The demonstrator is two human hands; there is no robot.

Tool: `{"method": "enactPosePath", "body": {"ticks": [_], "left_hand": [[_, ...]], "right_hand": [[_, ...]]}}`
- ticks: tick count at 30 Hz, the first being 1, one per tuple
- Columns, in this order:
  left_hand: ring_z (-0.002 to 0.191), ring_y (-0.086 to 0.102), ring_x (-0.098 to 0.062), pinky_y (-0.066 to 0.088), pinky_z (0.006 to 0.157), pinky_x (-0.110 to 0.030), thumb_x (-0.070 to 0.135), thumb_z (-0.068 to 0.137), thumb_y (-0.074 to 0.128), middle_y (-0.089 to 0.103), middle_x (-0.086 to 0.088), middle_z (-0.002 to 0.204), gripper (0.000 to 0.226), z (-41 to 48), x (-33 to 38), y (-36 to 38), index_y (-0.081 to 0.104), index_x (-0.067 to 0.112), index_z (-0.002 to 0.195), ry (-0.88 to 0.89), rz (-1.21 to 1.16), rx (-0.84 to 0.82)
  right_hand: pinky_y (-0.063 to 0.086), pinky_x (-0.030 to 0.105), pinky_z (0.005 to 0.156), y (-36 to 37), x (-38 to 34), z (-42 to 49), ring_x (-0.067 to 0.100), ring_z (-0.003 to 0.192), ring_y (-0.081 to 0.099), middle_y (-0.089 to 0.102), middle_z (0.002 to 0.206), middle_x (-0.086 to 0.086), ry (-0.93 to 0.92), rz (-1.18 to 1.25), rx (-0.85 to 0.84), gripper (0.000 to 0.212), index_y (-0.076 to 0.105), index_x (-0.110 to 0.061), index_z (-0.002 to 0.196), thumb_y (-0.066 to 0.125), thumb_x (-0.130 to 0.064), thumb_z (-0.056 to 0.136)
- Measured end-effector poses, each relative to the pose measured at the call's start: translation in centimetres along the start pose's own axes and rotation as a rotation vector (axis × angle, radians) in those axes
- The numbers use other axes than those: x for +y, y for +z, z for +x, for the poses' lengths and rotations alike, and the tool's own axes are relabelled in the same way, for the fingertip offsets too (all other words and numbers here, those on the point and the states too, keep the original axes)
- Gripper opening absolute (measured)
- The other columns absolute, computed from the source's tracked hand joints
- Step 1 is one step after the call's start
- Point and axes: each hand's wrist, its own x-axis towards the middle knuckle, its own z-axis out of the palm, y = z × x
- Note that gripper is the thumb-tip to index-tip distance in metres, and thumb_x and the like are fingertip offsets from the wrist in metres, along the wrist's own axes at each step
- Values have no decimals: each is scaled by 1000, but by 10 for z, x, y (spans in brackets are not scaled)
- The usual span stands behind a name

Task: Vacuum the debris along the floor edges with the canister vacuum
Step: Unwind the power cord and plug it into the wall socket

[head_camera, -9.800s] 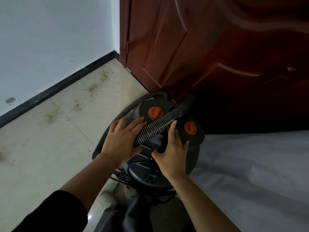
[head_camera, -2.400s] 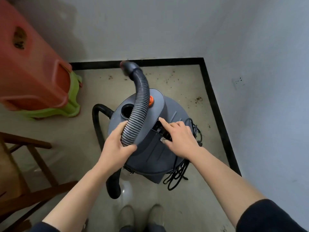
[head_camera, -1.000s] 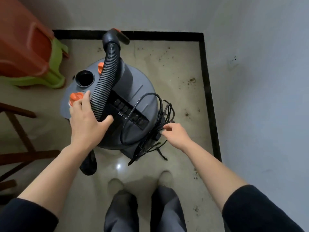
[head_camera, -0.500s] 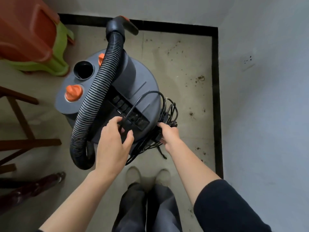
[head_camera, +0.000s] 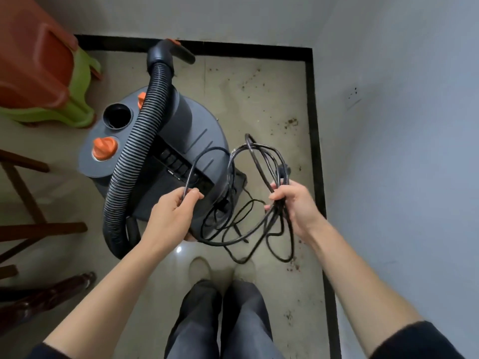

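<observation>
By the corner, grey canister vacuum (head_camera: 197, 130), ribbed hose (head_camera: 140, 141), hands (head_camera: 171, 213) (head_camera: 295, 203) gripping black cord (head_camera: 274, 215)

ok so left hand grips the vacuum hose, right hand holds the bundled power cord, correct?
No. The head view shows the left hand pinching a strand of the power cord, not the vacuum hose, which lies draped over the canister vacuum. The right hand does hold the bundled cord.
</observation>
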Motion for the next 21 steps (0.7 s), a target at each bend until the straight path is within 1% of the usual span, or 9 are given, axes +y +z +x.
{"method": "enactPosePath", "body": {"ticks": [2, 5, 8, 11, 13, 16, 18, 20, 21], "left_hand": [[60, 49, -15, 52, 42, -27, 26, 99, 50, 42, -6, 63, 20, -11, -2, 8, 68, 19, 96, -66, 137, -144], [66, 60, -22, 60, 58, -42, 19, 95, 47, 53, -3, 70, 20, -29, -8, 28, 64, 10, 95, -128, 386, -384], [70, 66, -25, 57, 66, -37, 18, 91, 47, 63, -8, 81, 20, -51, -3, 59, 65, 9, 96, -59, 526, -608], [88, 64, -24, 51, 82, -34, 23, 90, 53, 68, -10, 92, 6, -72, 8, 92, 59, 23, 90, 93, 624, -725], [96, 58, -21, 48, 86, -32, 25, 88, 57, 62, -4, 99, 13, -80, 14, 106, 56, 22, 101, 93, 621, -684], [95, 57, -24, 42, 69, -30, 21, 82, 63, 59, -4, 95, 23, -75, 20, 111, 48, 13, 97, -5, 484, -467], [109, 54, -27, 42, 78, -31, 22, 78, 67, 56, -8, 111, 38, -70, 26, 109, 50, 10, 110, 17, 453, -334], [122, 43, -25, 38, 91, -29, 21, 78, 67, 46, -6, 123, 52, -70, 39, 104, 50, 11, 126, 93, 391, -217], [125, 37, -22, 34, 92, -27, 20, 78, 66, 41, -4, 124, 51, -72, 47, 100, 52, 14, 126, 128, 337, -147]], "right_hand": [[52, 34, 60, -20, -13, -21, 14, 56, 52, 49, 62, -1, -23, -112, -21, 25, 54, -9, 78, 60, -2, 54], [47, 34, 60, -42, -27, -46, 21, 57, 53, 51, 61, 3, -22, -323, -9, 28, 55, -8, 76, 62, -4, 49], [41, 31, 59, -59, -39, -68, 23, 62, 49, 51, 62, 7, -32, -512, 53, 26, 54, -9, 73, 65, -9, 49], [41, 30, 58, -76, -49, -90, 19, 62, 46, 50, 64, 3, -83, -667, 157, 24, 54, -11, 73, 66, -17, 53], [39, 29, 61, -87, -58, -106, 16, 60, 44, 50, 64, 0, -122, -772, 215, 20, 56, -11, 75, 70, -16, 61], [38, 26, 60, -101, -76, -132, 14, 58, 46, 53, 63, -1, -198, -845, 279, 12, 58, -4, 79, 67, -3, 71], [39, 23, 58, -106, -90, -150, 12, 60, 48, 56, 65, -2, -281, -832, 282, 13, 59, -2, 78, 64, -4, 66], [38, 13, 54, -108, -104, -168, 4, 58, 49, 57, 64, -7, -340, -801, 241, 12, 62, -2, 77, 60, 7, 69], [35, 9, 52, -108, -111, -176, 0, 55, 47, 56, 61, -11, -356, -799, 208, 18, 64, -1, 78, 58, 14, 71]]}}
